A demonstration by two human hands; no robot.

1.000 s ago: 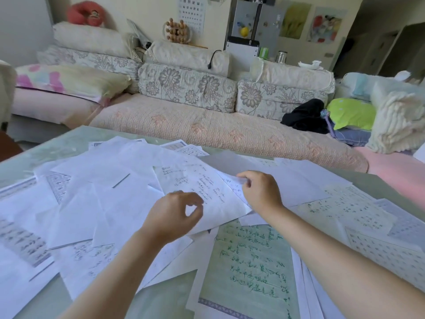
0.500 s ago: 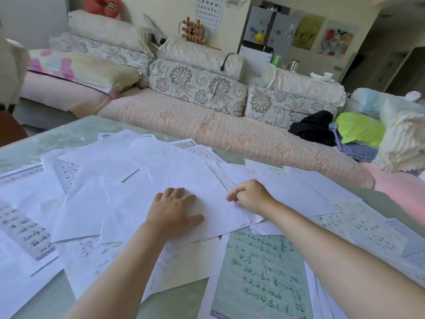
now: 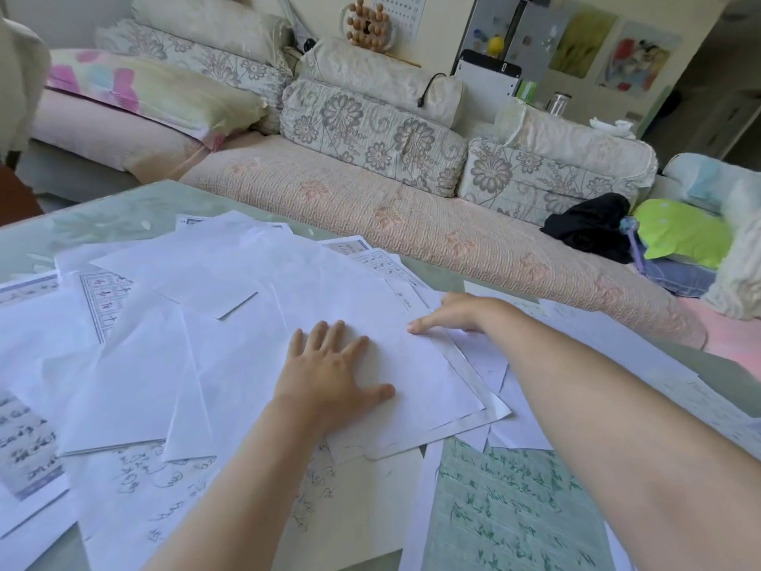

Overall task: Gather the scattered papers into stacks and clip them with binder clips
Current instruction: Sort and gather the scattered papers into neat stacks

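Left hand, pinching before, now presses flat and wide on the blank sheet mid-frame, steadying a first stack.

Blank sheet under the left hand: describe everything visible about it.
The blank sheet is white, thin paper, faintly creased, lying flat and askew atop the pile on the table. The left hand presses on it with fingers spread; the right hand touches its right edge with a fingertip. A grey-edged sheet peeks out beneath.
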